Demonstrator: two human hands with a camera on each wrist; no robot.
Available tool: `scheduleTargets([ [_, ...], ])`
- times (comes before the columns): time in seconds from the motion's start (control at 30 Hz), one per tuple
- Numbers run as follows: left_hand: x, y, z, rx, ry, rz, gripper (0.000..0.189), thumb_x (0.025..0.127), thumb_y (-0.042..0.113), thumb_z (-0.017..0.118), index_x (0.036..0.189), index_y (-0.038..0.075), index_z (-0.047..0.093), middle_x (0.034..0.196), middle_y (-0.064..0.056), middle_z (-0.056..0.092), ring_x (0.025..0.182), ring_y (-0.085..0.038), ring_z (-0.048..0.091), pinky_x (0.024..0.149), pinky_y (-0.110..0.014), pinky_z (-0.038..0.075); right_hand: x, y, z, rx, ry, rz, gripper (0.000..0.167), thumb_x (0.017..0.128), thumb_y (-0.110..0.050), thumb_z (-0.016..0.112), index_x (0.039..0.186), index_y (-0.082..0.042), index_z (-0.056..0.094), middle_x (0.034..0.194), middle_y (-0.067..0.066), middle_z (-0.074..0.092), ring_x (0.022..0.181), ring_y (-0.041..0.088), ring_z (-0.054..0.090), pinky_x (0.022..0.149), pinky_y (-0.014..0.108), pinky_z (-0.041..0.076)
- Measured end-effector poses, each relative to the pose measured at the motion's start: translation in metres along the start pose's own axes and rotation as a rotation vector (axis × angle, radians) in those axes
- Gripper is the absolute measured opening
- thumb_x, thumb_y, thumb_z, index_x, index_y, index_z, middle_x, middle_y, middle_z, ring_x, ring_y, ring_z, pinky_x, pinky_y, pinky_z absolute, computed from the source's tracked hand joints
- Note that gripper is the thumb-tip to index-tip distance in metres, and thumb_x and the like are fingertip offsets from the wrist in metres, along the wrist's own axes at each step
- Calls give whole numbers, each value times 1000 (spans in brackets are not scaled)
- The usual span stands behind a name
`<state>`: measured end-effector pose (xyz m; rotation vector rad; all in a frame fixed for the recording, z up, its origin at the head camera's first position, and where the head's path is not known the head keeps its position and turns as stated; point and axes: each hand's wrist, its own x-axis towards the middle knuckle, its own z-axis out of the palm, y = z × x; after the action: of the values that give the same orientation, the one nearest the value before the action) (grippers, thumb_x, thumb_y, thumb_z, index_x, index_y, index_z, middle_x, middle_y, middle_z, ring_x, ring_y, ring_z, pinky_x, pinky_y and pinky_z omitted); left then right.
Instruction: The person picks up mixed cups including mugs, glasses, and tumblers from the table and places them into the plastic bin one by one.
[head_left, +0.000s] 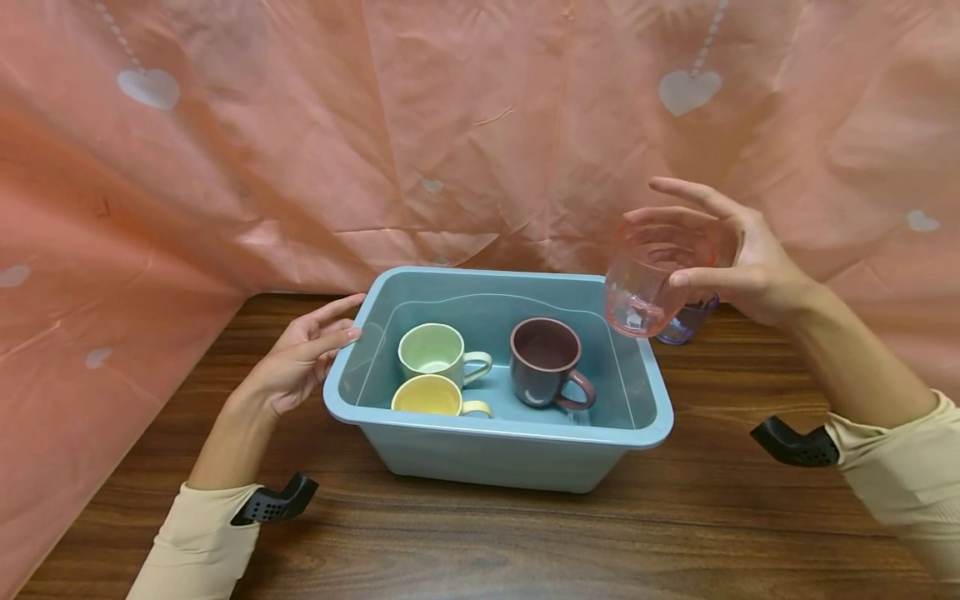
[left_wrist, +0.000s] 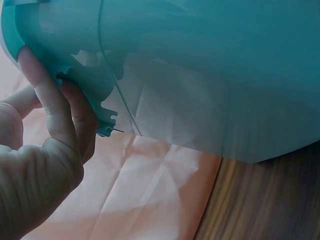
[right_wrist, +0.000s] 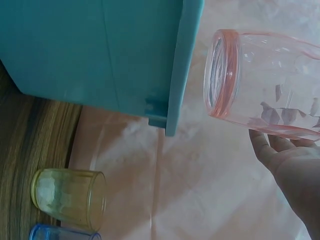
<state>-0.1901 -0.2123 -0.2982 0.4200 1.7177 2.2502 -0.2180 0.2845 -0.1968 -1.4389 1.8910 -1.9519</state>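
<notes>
My right hand (head_left: 761, 262) holds a clear pink glass (head_left: 637, 292) between thumb and fingers, above the right rim of a blue plastic bin (head_left: 495, 458). In the right wrist view the pink glass (right_wrist: 270, 85) is apart from the bin (right_wrist: 85, 55). My left hand (head_left: 296, 358) touches the bin's left rim with thumb and fingers; the left wrist view has its fingers (left_wrist: 50, 105) against the rim. Inside the bin are a light green mug (head_left: 431, 354), a yellow mug (head_left: 427, 394) partly hidden by the front wall, and a dark maroon mug (head_left: 540, 379).
Right of the bin, a bluish-purple glass (head_left: 678, 329) stands on the wooden table (head_left: 480, 542), partly behind the pink one. A yellow glass (right_wrist: 70, 200) and a blue glass (right_wrist: 55, 233) show in the right wrist view. A pink cloth (head_left: 480, 167) hangs behind.
</notes>
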Motion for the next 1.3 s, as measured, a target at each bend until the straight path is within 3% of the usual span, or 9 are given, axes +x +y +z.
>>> scheduleTargets([
  [0.6, 0, 1, 1, 1, 4, -4, 60, 106, -1, 54, 159, 1, 25, 101, -5, 69, 82, -10, 70, 71, -25, 63, 6, 9, 22, 0, -77, 38, 98, 74, 38, 55, 160, -4, 34, 147, 21, 55, 133, 30, 58, 110, 35, 50],
  [1.0, -1, 1, 1, -4, 4, -2, 59, 106, -1, 55, 158, 1, 27, 100, -5, 69, 82, -11, 70, 70, -25, 63, 10, 14, 30, -15, -111, 20, 100, 72, 32, 69, 159, -2, 34, 144, 23, 57, 132, 32, 58, 107, 35, 51],
  [1.3, -1, 2, 2, -8, 2, -3, 60, 106, -1, 55, 159, 1, 27, 102, -8, 68, 81, -11, 69, 70, -25, 63, 13, 18, 37, -8, -149, 21, 99, 72, 30, 72, 158, -1, 35, 144, 23, 57, 132, 34, 57, 107, 39, 52],
])
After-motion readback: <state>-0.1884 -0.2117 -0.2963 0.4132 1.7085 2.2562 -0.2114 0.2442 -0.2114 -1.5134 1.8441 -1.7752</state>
